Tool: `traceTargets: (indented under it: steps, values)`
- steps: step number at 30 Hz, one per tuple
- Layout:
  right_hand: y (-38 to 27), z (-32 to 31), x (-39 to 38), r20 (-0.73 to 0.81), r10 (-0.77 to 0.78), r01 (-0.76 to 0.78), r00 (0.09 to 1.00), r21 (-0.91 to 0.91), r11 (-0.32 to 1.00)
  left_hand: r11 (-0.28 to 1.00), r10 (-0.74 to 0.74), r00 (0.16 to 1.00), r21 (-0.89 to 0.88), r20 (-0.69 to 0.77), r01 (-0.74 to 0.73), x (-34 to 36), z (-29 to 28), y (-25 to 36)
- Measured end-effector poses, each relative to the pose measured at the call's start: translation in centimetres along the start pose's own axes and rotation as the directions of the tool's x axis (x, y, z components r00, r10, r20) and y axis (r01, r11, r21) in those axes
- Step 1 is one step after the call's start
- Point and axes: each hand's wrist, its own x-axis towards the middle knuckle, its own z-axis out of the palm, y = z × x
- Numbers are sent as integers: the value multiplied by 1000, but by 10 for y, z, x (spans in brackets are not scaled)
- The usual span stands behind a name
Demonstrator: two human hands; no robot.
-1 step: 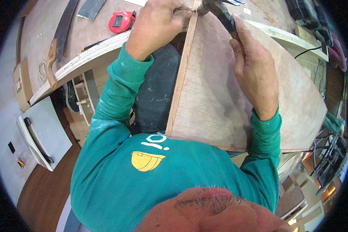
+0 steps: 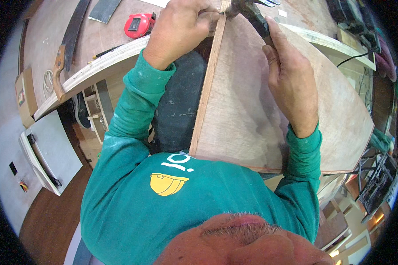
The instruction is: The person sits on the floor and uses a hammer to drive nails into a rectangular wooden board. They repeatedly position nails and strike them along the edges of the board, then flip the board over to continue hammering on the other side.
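Note:
My right hand (image 2: 294,75) is wrapped round the dark handle of a claw hammer (image 2: 253,20). The hammer's head lies right beside the far end of a narrow wooden edge strip (image 2: 208,88). At that same end my left hand (image 2: 179,28) pinches a small dark nail (image 2: 221,12), its tip touching or very close to the strip. The strip runs along the left side of a large plywood panel (image 2: 247,97), which reaches from the bench toward my chest. Most of the nail is hidden by my fingertips.
On the workbench (image 2: 44,33) lie a red tape measure (image 2: 138,25), a handsaw (image 2: 59,70) with a wooden handle, and a dark grey flat piece (image 2: 104,9). A black padded surface (image 2: 179,101) shows left of the panel. Cables and dark tools (image 2: 356,22) crowd the right.

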Motion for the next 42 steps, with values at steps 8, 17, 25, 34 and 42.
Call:
traceTargets:
  steps: [8, 17, 25, 34, 42]
  values:
    - [-5, -4, 1, 43, 42, -41, 998, -39, 998, 997, 73, 996, -20, -54, -74, 0, 1, 2]
    - [-13, -15, 3, -172, -135, 151, 976, 86, 985, 994, 111, 992, 9, -53, -111, 1, 4, -5]
    - [11, 26, -16, -469, 188, 133, 863, 571, 810, 998, 27, 999, -56, 20, -26, 4, 1, -4]
    - [-9, -12, 3, -167, -129, 146, 977, 96, 985, 991, -6, 999, -135, 35, 11, 4, 2, -9]
    - [-18, -12, 5, -193, -143, 167, 971, 117, 979, 998, 32, 999, -48, 20, -31, 2, 0, -4]
